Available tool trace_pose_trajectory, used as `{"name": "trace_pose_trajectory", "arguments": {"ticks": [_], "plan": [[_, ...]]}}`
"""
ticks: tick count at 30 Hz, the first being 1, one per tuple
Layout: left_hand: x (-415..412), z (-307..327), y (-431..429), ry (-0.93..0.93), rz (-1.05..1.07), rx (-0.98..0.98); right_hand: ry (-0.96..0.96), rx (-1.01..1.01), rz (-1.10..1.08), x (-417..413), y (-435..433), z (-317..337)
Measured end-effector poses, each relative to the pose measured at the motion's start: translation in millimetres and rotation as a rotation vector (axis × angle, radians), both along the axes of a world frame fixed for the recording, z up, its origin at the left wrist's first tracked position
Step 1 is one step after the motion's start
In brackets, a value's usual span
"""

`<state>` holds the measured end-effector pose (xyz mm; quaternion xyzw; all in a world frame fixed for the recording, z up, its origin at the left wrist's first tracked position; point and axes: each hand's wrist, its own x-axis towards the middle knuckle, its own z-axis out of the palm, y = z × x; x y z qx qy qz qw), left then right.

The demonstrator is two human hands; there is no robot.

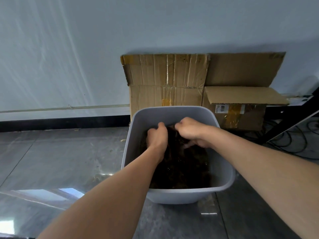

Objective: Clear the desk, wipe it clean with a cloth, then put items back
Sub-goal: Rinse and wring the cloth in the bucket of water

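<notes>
Cloth (pixel 174 140), dark and bunched, sat inside the grey bin (pixel 222 173) on the floor, apparently in dark water, though the liquid was hard to make out. In the head view, the left hand (pixel 158 138) had its grip closed on one side of the bunched fabric and the right hand (pixel 191 131) was clenched on the other, knuckles close together over the bin's far side. Held that way, the two fists looked set for wringing or rinsing, so drips would fall back into the bin rather than on the floor. Cardboard boxes (pixel 198 83) leaned against the wall just behind. No counter was in view.
</notes>
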<state>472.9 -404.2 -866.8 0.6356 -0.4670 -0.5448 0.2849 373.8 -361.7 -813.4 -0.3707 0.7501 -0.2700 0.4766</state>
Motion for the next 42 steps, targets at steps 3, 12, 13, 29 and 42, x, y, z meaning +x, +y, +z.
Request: {"name": "trace_pose_trajectory", "arguments": {"ticks": [3,12,13,29,42], "plan": [[2.3,-0.1,-5.4,0.188,-0.011,0.325,-0.38,-0.042,-0.277,4.7,-2.0,5.1],[0.1,-26.0,-7.3,-0.199,-0.178,0.014,0.317,-0.001,-0.01,0.9,8.5,-36.2],[2.4,-26.8,-5.9,-0.31,-0.246,-0.073,0.43,0.013,0.123,1.7,8.1,-40.3],[2.7,-12.1,-3.7,0.155,-0.172,0.445,0.062,0.043,-0.283,41.3,-5.7,-31.1],[-2.0,-28.1,-2.5,-0.176,-0.312,0.036,0.645,0.193,0.328,1.2,-1.6,-67.4]]}}
